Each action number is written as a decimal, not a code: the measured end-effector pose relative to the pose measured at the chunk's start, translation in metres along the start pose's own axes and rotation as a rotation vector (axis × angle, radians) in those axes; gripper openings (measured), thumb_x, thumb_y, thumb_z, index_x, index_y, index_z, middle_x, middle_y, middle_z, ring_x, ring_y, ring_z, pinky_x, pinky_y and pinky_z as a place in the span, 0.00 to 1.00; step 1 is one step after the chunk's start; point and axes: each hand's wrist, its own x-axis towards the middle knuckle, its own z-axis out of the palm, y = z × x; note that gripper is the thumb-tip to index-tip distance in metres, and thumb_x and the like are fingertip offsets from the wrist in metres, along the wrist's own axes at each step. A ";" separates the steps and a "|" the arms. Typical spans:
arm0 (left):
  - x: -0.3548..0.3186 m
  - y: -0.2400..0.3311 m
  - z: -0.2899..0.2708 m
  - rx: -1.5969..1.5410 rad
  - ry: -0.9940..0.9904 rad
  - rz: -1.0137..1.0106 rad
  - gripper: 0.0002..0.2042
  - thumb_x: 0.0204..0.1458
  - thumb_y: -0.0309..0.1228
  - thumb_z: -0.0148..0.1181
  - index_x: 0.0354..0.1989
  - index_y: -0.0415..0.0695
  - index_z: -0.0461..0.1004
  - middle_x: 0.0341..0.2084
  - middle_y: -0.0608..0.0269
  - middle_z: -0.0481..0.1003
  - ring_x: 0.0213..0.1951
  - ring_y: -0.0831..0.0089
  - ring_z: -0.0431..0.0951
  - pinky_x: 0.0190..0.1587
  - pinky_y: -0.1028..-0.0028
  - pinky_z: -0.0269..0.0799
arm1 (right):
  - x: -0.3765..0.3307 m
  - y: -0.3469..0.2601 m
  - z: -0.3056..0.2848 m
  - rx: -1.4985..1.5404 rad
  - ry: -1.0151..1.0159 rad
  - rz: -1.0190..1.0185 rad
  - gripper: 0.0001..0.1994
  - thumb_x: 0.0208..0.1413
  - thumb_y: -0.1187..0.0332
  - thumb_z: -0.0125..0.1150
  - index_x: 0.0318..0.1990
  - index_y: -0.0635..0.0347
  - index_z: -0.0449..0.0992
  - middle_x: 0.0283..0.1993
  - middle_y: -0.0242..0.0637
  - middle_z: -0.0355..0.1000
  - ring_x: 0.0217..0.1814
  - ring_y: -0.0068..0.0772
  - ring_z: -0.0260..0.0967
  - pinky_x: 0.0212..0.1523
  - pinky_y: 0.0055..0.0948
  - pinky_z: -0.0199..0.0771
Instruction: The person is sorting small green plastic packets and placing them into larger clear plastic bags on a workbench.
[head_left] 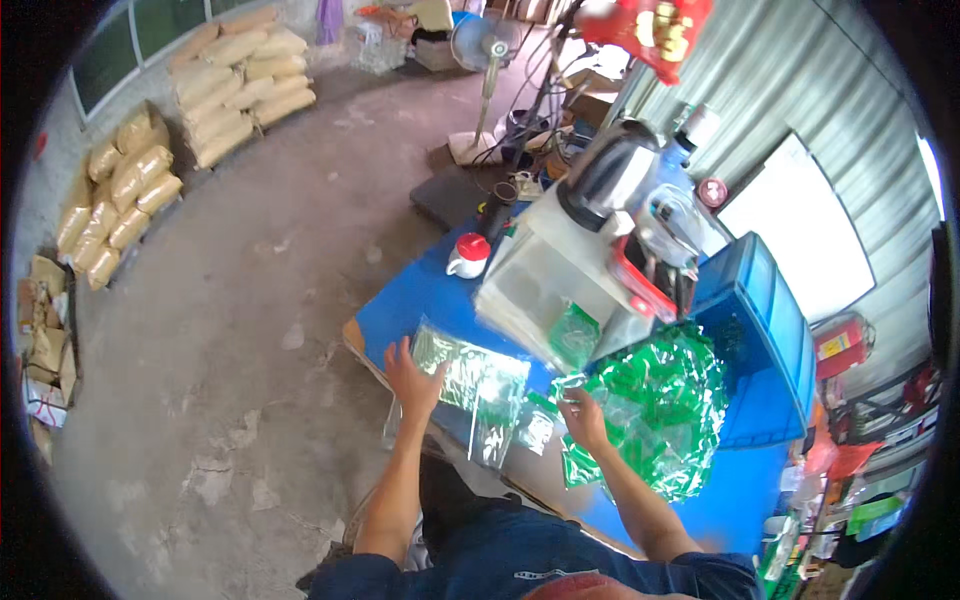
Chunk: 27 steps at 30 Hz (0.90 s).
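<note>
At table edge [400, 300], left hand [412, 375] on clear bags [470, 375]

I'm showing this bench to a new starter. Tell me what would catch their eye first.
The heap of shiny green packets at the right of the blue table stands out, with the right hand at its edge. The left hand rests on a clear bag of green packets. Behind them looms a boxy grey machine, and tan sacks are stacked by the far wall.

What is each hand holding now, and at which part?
The left hand lies flat on the near left end of a clear bag, pressing rather than gripping. The right hand pinches the edge of a bag at the green pile.
</note>
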 end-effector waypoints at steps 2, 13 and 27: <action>0.030 -0.038 -0.002 -0.140 -0.066 -0.131 0.43 0.44 0.45 0.72 0.65 0.37 0.58 0.59 0.38 0.64 0.62 0.46 0.63 0.63 0.58 0.61 | 0.040 -0.041 0.020 -0.238 -0.087 0.005 0.17 0.59 0.59 0.63 0.44 0.67 0.76 0.40 0.47 0.79 0.39 0.43 0.79 0.39 0.37 0.78; 0.064 -0.066 0.004 -0.276 -0.609 -0.329 0.25 0.41 0.38 0.75 0.47 0.40 0.77 0.36 0.53 0.82 0.39 0.56 0.82 0.42 0.64 0.75 | 0.033 -0.005 0.100 -0.477 -0.645 0.490 0.37 0.48 0.32 0.62 0.37 0.68 0.76 0.37 0.53 0.76 0.39 0.53 0.75 0.39 0.46 0.74; 0.142 -0.090 -0.004 -0.284 -0.476 -0.158 0.27 0.45 0.35 0.72 0.53 0.38 0.72 0.44 0.50 0.77 0.46 0.56 0.78 0.49 0.63 0.73 | 0.015 -0.018 0.157 -0.160 -0.384 0.514 0.30 0.51 0.48 0.68 0.47 0.67 0.70 0.41 0.47 0.77 0.45 0.45 0.77 0.47 0.39 0.76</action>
